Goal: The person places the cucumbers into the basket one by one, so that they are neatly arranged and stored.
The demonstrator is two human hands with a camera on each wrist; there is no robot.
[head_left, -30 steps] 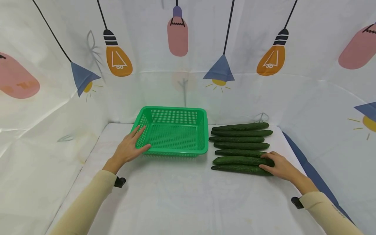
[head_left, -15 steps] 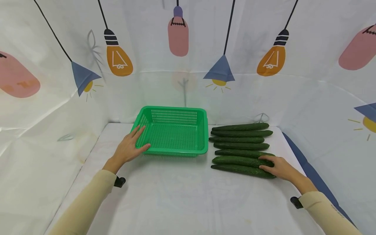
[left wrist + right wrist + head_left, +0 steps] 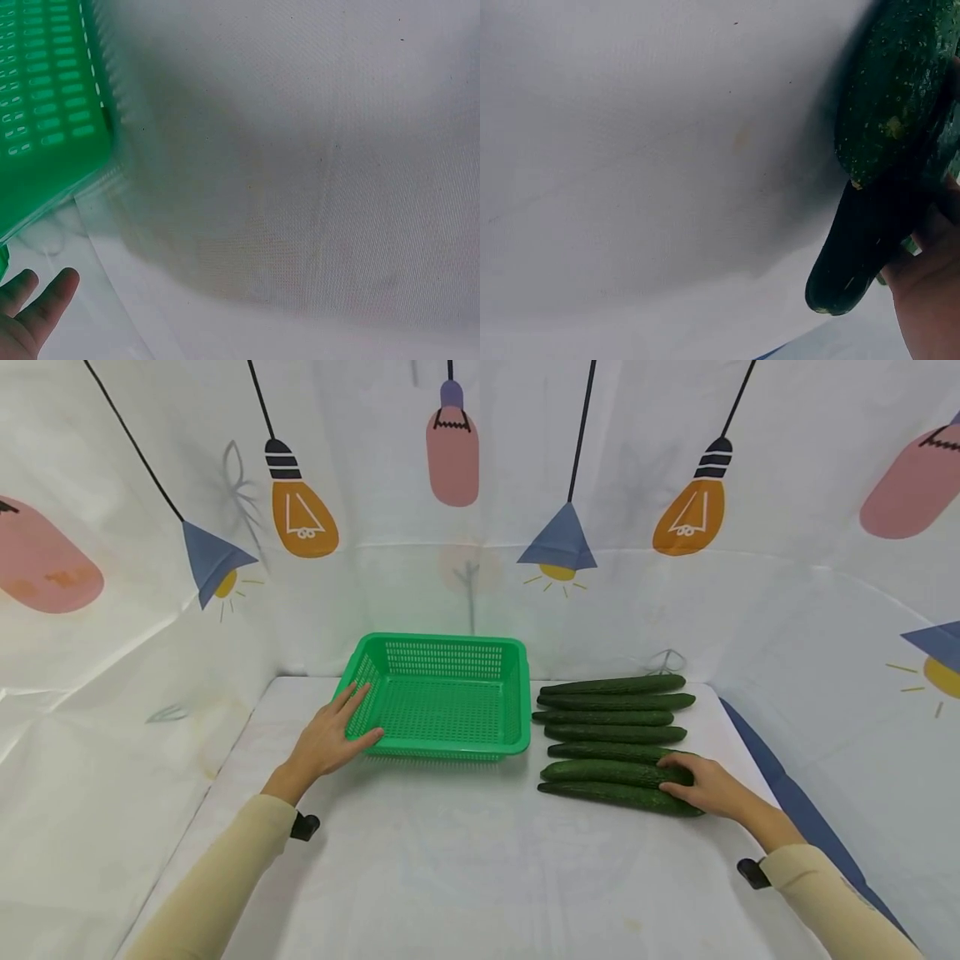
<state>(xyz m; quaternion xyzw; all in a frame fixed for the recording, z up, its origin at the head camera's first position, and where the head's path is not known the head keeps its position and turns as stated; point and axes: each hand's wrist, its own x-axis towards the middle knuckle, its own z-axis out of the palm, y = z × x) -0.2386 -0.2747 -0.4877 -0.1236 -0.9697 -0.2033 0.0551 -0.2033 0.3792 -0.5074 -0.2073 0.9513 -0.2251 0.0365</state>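
Observation:
In the head view, the left hand [image 3: 324, 740] rests at the left side of a green plastic basket [image 3: 442, 748], its fingers spread over the rim. Two of its fingertips [image 3: 56, 296] show at the corner of the left wrist view. Several dark green cucumbers lie side by side to the right of the basket. The right hand [image 3: 707, 787] grips the right end of the second cucumber [image 3: 600, 771] from the front, thumb on the near side and fingers over the far side. The nearest cucumber [image 3: 611, 795] lies just below the thumb.
A white cloth-covered table [image 3: 450, 860] carries the basket and the cucumbers. White sheeting printed with lamps [image 3: 555, 539] stands behind and at both sides. The basket's right wall is close to the cucumbers' left ends.
The nearest cucumber's right end has shifted slightly toward the person. The right hand's fingers have settled around the second cucumber. The left hand and basket stay in place.

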